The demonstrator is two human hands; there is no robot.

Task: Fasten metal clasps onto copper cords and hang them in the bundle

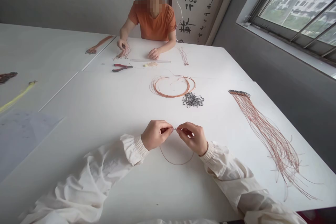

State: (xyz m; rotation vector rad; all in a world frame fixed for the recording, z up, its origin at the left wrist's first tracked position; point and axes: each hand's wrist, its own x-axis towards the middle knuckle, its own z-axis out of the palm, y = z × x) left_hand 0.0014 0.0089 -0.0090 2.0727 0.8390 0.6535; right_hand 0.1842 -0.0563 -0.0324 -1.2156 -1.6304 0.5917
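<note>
My left hand (156,133) is closed in a pinch on a small dark fish hook, mostly hidden by the fingers, its tip showing between my two hands. Thumb and forefinger of my right hand (193,136) pinch close to that tip, on a thin brown fishing line. The line (176,164) hangs in a loop below both hands, over the white table (126,189). Beyond my hands lies a pile of dark hooks (193,100), beside a coil of orange-brown line (170,96).
On the right lies a long bundle of hooked lines (265,129). Across the table a person in an orange shirt (154,22) handles lines near red-handled pliers (122,67) and a ruler (151,61). At left are a yellow bundle (18,96) and a translucent sheet (23,136).
</note>
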